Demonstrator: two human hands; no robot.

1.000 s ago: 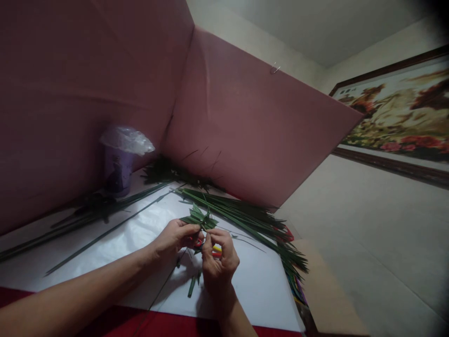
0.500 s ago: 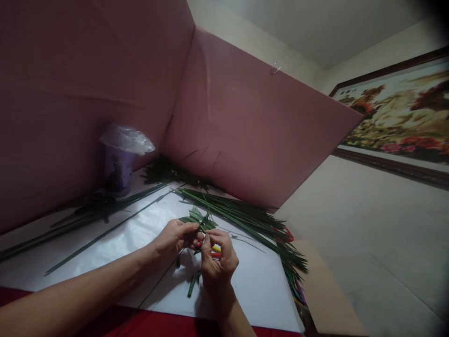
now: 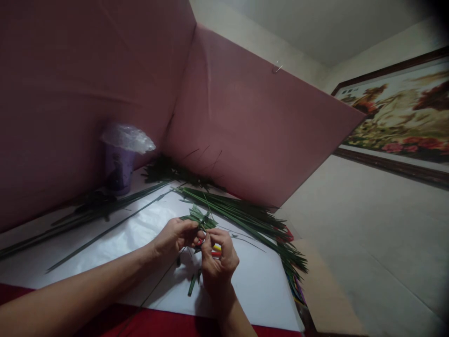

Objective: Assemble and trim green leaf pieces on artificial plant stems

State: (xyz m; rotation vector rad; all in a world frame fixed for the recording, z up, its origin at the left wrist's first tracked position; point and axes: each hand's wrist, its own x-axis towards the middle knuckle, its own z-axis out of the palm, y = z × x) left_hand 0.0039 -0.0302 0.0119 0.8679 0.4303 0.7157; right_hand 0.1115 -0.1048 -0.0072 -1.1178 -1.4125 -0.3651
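My left hand [image 3: 175,237] and my right hand [image 3: 218,257] meet over a white sheet [image 3: 140,243], both pinched on a small woven piece of green leaf strips [image 3: 199,219]. Its folded blades stick up and back from my fingertips. Something red and yellow [image 3: 214,250] shows between my hands; I cannot make out what it is. Short cut bits of leaf [image 3: 192,283] lie on the sheet just below my right hand.
A long bundle of green leaf strips [image 3: 245,216] runs from the centre to the right table edge. More strips [image 3: 87,213] lie at the left. A purple cup with a plastic bag [image 3: 119,161] stands before pink boards [image 3: 245,126]. A framed painting [image 3: 400,117] hangs at right.
Almost nothing differs; my fingers shift slightly on the woven leaf piece, and the view drifts a little.
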